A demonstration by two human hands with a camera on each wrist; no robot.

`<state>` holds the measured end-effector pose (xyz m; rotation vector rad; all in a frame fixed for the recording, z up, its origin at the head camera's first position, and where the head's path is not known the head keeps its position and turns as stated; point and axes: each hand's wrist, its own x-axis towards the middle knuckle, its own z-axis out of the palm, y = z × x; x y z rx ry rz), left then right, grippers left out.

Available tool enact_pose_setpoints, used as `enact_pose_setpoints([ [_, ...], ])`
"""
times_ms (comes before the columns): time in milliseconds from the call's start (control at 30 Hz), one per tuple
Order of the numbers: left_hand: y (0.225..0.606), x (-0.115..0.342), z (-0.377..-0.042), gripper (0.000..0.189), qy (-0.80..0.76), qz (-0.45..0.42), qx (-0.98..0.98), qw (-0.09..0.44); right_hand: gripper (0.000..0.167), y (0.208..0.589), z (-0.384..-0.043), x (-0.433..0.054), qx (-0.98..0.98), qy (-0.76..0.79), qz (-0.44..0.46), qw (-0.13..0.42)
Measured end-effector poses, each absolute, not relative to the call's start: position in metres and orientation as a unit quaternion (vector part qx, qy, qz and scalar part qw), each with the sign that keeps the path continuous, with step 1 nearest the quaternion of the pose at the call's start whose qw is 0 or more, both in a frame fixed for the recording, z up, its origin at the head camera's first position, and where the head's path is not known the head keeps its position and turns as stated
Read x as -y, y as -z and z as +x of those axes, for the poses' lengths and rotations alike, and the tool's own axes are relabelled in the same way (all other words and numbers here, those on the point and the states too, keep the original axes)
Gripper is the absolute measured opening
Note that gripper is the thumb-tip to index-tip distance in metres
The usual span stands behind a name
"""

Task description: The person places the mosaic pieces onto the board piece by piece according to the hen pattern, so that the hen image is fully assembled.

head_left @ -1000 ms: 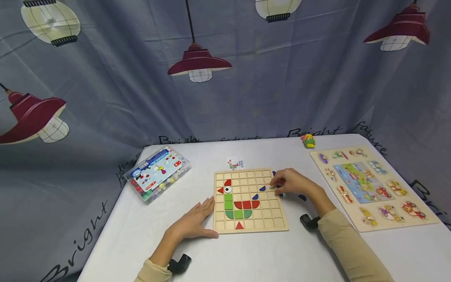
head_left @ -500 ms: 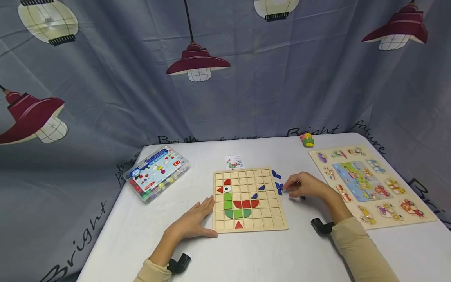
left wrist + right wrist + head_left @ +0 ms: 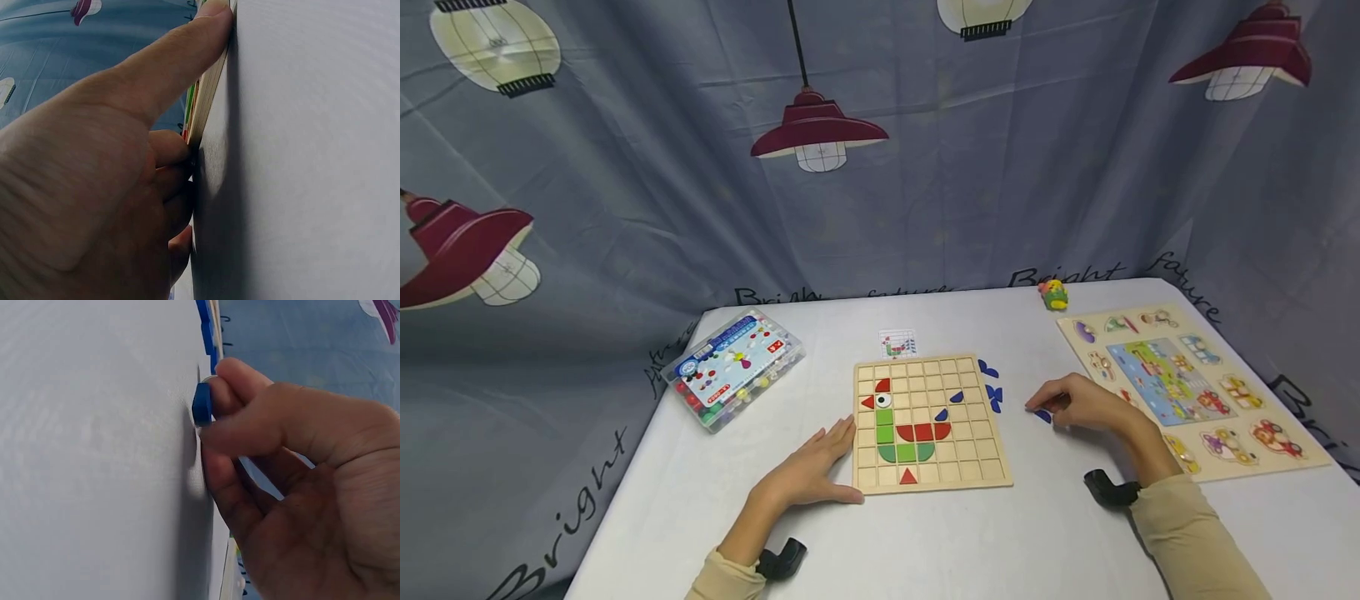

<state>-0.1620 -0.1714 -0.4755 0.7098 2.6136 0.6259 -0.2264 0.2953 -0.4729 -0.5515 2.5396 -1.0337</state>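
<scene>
A wooden grid board lies mid-table, with red, green, white and blue tiles set in its squares in a bird-like shape. My left hand rests along the board's left edge, fingers straight, thumb at its near corner. To the right of the board, my right hand pinches a blue half-circle tile between thumb and fingertips, close to the tabletop. Several more blue tiles lie against the board's right edge.
A small picture card lies behind the board. At the left is a clear plastic box of coloured pieces. A wooden vehicle puzzle stretches along the right, close to my right forearm. A small toy figure stands at the back.
My right hand has moved right, away from the board's edge and the blue tiles there, to the separate blue half-circle tile. My left hand has stayed in place.
</scene>
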Motion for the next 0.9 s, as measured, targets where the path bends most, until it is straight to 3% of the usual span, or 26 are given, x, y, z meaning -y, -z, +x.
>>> enact_pose_setpoints([
  [233,0.476,0.171,-0.164,0.113,-0.221,0.252,-0.925,0.179,0.025,0.472,-0.228,-0.296,-0.897,0.360,-0.193,0.167],
  [900,0.479,0.172,-0.163,0.114,-0.216,0.247,-0.928,0.179,0.020,0.474,-0.223,-0.284,-0.912,0.318,-0.215,0.146],
])
